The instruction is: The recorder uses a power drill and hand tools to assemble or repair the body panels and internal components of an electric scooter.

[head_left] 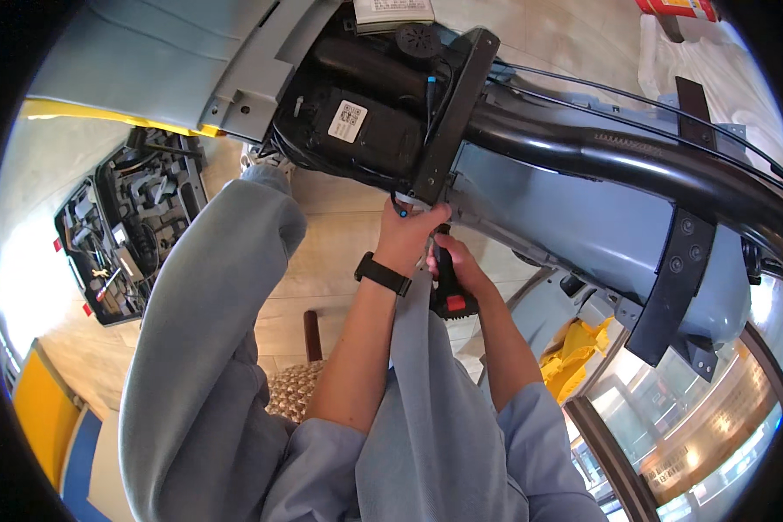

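Note:
My right hand (466, 264) is wrapped round the black handle of a cordless drill (449, 294), whose base shows a red patch. Most of the drill's head is hidden by my hands and the frame above. Close beside it on the left, my left hand (406, 233) is up against the lower edge of a scooter's black frame bracket (454, 117). Its fingers are curled, and what they hold is out of sight. A dark band (383, 274) circles the left wrist. Above the hands lies a black box (365, 130) with a white label, among cables.
An open black tool case (130, 222) lies on the floor at left. A thick black tube (618, 152) and blue-grey panels (574, 226) extend to the right. Yellow material (574, 357) sits at lower right, beside a glass-sided case (679, 418). I sit on a woven stool (296, 389).

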Demonstrator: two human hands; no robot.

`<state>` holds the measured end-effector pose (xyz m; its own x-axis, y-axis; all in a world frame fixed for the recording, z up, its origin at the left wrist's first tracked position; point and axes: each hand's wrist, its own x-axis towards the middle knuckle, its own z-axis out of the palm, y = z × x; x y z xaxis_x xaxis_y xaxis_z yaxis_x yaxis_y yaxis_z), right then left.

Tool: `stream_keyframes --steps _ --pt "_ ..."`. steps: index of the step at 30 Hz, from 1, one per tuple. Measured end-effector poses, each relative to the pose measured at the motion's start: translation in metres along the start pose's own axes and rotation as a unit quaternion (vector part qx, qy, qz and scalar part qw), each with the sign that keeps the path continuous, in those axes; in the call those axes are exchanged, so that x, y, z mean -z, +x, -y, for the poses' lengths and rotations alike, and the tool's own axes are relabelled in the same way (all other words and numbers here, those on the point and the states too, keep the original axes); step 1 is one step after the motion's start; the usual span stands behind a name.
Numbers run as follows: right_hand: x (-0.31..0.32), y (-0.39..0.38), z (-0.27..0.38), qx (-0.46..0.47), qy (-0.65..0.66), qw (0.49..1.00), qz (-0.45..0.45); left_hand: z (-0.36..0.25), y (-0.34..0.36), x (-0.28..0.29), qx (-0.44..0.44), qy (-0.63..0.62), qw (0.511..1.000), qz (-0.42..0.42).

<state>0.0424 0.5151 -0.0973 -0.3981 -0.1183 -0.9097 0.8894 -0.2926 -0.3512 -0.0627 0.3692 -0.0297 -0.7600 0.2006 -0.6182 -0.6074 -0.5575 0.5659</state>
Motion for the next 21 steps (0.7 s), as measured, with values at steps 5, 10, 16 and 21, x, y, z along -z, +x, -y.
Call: stream_keyframes --steps 5,10,16,21 --pt "-0.005 -0.004 0.004 0.004 -0.004 1.000 0.007 0.001 0.003 0.007 0.012 0.027 1.000 0.011" --pt "-0.001 -0.004 0.004 -0.004 0.011 1.000 0.000 -0.002 0.005 0.006 -0.011 0.040 0.999 0.035" --pt "0.000 0.000 0.002 -0.010 0.034 0.999 0.019 0.000 0.002 0.008 0.017 0.001 1.000 0.010" --pt "0.003 0.006 -0.013 0.000 0.060 0.998 0.027 0.002 0.001 0.007 0.033 -0.003 0.999 0.000"
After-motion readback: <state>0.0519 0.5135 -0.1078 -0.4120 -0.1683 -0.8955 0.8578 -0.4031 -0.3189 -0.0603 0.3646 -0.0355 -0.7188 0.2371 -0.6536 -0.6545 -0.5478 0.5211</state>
